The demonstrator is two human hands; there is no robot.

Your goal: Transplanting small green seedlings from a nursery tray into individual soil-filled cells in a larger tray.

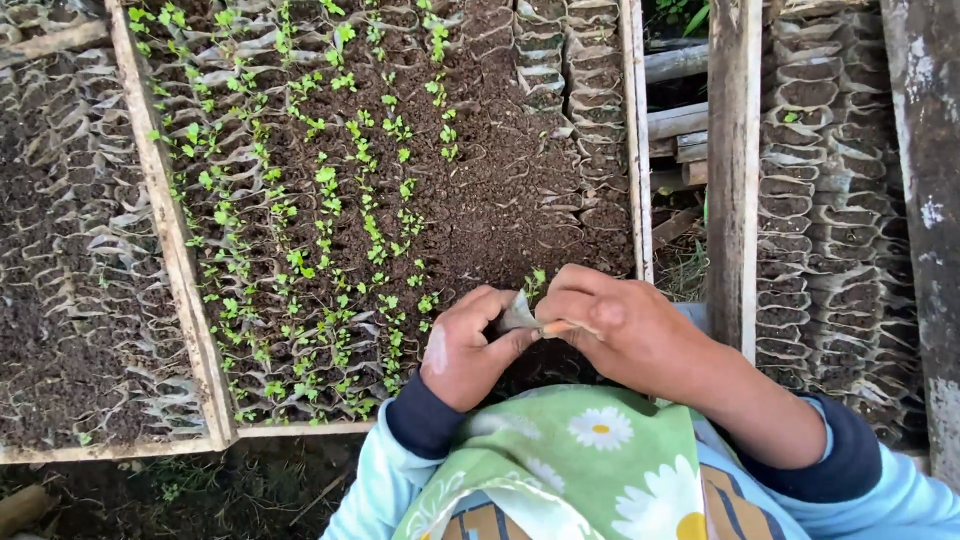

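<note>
My left hand (pixel 462 348) pinches a small clear plastic seedling bag (pixel 516 315) between thumb and fingers. My right hand (pixel 615 325) meets it from the right, holding a thin pale stick (pixel 562 327) against the bag's mouth. A tiny green seedling (pixel 536 281) shows just above both hands. Below them lies the wooden seedbed frame (pixel 170 235) packed with soil-filled bags; its left and middle rows carry small green seedlings (pixel 330 215), while the right rows (pixel 520 170) show bare dark soil.
A second bed of soil-filled bags (pixel 60 260) lies to the left. Right of the frame is a gap with timber pieces (pixel 675 125), an upright wooden plank (pixel 733 160), then more bags (pixel 825 190). A green flowered cloth (pixel 570 460) covers my lap.
</note>
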